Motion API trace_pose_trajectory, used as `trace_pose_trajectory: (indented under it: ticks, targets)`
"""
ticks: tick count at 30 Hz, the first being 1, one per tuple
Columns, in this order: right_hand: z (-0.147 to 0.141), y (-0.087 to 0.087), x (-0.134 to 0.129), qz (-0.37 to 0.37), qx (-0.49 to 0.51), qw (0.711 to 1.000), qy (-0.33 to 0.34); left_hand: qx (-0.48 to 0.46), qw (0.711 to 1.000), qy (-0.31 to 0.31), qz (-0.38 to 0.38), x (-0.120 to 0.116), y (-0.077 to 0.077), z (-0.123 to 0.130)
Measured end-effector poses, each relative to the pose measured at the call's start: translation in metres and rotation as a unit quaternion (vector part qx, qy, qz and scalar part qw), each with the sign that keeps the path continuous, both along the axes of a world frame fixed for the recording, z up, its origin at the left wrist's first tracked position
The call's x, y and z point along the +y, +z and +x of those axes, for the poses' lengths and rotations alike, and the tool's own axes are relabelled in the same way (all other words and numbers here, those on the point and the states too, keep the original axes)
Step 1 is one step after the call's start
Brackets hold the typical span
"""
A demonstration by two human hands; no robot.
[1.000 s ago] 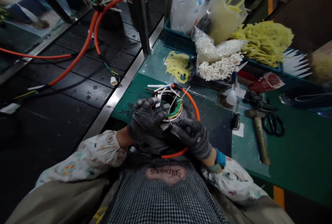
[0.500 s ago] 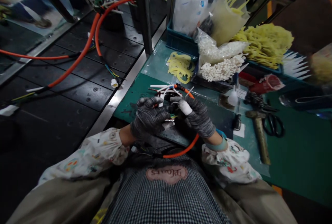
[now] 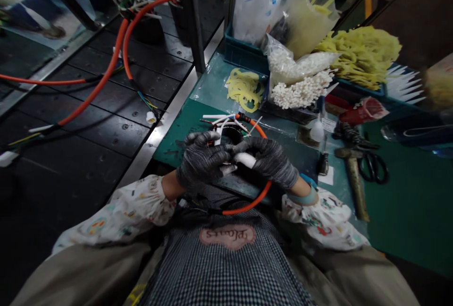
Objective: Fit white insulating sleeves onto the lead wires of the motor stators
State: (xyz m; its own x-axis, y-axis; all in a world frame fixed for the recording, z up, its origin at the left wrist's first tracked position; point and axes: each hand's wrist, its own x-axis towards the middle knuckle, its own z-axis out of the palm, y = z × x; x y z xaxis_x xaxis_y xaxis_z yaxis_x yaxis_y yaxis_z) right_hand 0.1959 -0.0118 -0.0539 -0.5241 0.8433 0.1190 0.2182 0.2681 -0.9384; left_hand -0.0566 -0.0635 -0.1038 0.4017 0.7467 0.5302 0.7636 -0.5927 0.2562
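A round dark part (image 3: 233, 134), which looks like a motor stator, stands at the front edge of the green bench. White sleeved wires (image 3: 214, 116) fan out from its far rim, and an orange cable (image 3: 261, 196) curves round its right side. Gloved in grey, my left hand (image 3: 201, 160) curls its fingers over the near left rim. My right hand (image 3: 272, 160) meets it at the near rim, thumb and fingers pinched together and white-wrapped at one tip. Whatever lies between those right fingertips is hidden.
Right of my hands lie a hammer (image 3: 354, 188), black-handled scissors (image 3: 373, 166) and a small white bottle (image 3: 317, 131). Behind are yellow strips (image 3: 246, 89) and a bag of white pieces (image 3: 300, 86). A dark slatted conveyor (image 3: 106, 122) with orange cables runs along the left.
My right hand has turned inward, its fingertips now close to my left hand at the near rim. The coloured wires seen there before are covered. The view has shifted slightly.
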Motion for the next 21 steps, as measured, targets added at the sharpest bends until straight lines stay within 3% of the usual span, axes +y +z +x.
trace_pose_trajectory:
  ticks: [5, 10, 13, 16, 18, 21]
  targets:
    - [0.001, -0.003, -0.001, -0.004, 0.01, 0.999, -0.035, 0.032, 0.998, 0.02, -0.058, 0.0, -0.008, -0.006]
    - [-0.002, -0.006, -0.001, -0.002, 0.003, 0.999, -0.036, 0.048, 0.998, 0.033, -0.01, 0.0, -0.006, -0.005]
    - [0.002, -0.012, -0.006, 0.03, 0.005, 0.999, -0.008, 0.032, 0.999, 0.025, 0.034, 0.0, 0.0, -0.001]
    - [0.007, -0.021, -0.015, 0.115, -0.005, 0.992, 0.056, 0.006, 0.998, -0.005, 0.063, 0.0, 0.003, 0.001]
    - [0.01, -0.026, -0.022, 0.137, -0.025, 0.989, 0.054, 0.014, 1.0, -0.001, 0.023, 0.0, 0.002, 0.001]
    - [0.01, -0.028, -0.029, 0.104, -0.044, 0.994, 0.015, 0.029, 0.998, 0.023, -0.056, -0.001, -0.002, -0.001]
